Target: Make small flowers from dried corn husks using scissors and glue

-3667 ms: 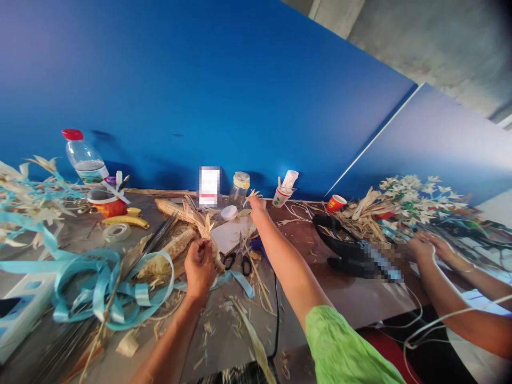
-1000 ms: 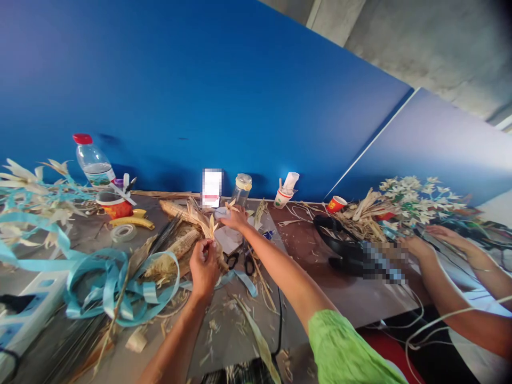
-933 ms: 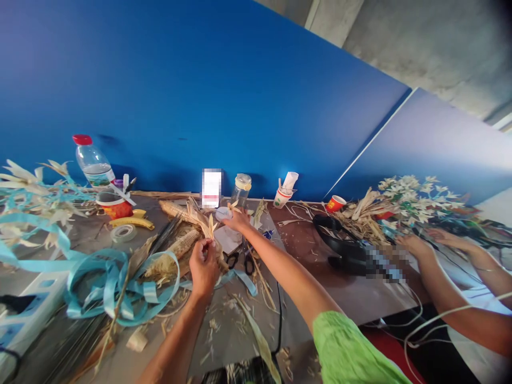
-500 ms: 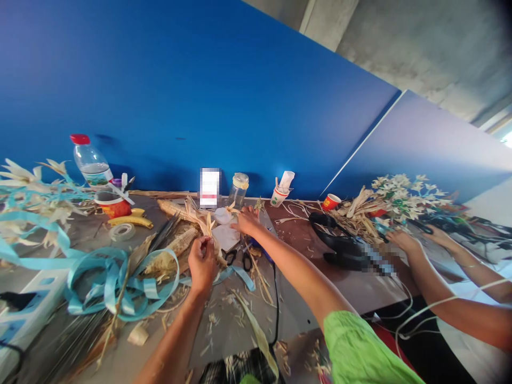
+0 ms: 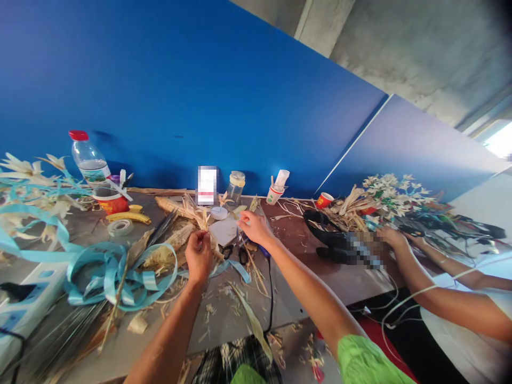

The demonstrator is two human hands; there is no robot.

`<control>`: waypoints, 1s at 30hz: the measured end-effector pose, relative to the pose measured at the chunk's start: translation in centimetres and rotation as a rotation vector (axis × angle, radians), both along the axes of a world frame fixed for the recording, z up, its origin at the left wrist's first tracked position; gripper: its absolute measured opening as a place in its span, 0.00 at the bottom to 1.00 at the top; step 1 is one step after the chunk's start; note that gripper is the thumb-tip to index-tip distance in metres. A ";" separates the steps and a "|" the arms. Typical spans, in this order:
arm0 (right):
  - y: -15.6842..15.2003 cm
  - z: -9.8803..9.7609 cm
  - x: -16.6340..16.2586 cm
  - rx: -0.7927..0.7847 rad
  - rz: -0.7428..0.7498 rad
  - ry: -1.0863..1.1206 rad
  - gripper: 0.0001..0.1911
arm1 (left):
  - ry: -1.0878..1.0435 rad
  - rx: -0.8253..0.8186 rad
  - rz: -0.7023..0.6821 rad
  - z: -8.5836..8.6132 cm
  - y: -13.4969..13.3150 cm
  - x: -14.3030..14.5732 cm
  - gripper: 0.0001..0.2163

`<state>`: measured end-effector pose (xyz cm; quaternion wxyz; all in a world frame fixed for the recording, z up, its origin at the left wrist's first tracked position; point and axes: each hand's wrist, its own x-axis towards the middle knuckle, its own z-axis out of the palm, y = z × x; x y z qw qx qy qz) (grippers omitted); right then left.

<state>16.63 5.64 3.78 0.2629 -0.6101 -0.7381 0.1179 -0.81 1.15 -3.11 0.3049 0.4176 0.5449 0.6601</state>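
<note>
My left hand is closed on the base of a dried corn-husk piece that stands up above its fingers. It hovers over dried corn cobs and husk scraps on the table. My right hand is farther back, fingers curled and pinched together over a white sheet. What they hold is too small to make out. A blue-handled tool with a black cord lies under its wrist. Black-handled scissors lie between my hands.
Light blue ribbon sprawls at left near a tape roll, banana, red bowl and water bottle. A jar and paper cups line the blue wall. A co-worker's hand works at right by husk flowers.
My right hand has drawn back from the jar at the wall to just beside my left hand. My left hand has kept its grip on the husk piece. The view swung slightly right.
</note>
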 end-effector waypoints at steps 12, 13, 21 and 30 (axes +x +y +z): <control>-5.6 -0.9 -2.8 -0.140 0.145 0.395 0.11 | 0.030 0.035 0.003 0.4 -0.1 0.0 0.10; -5.6 -0.7 -3.1 -0.133 0.162 0.438 0.11 | 0.034 0.025 -0.005 0.4 -0.2 0.0 0.10; -4.1 -1.8 -5.3 -0.080 0.199 0.639 0.11 | 0.111 0.011 -0.049 1.3 -1.1 0.7 0.08; -3.4 -2.9 -5.6 0.021 0.138 0.695 0.08 | 0.248 0.015 -0.103 1.5 -1.4 1.3 0.08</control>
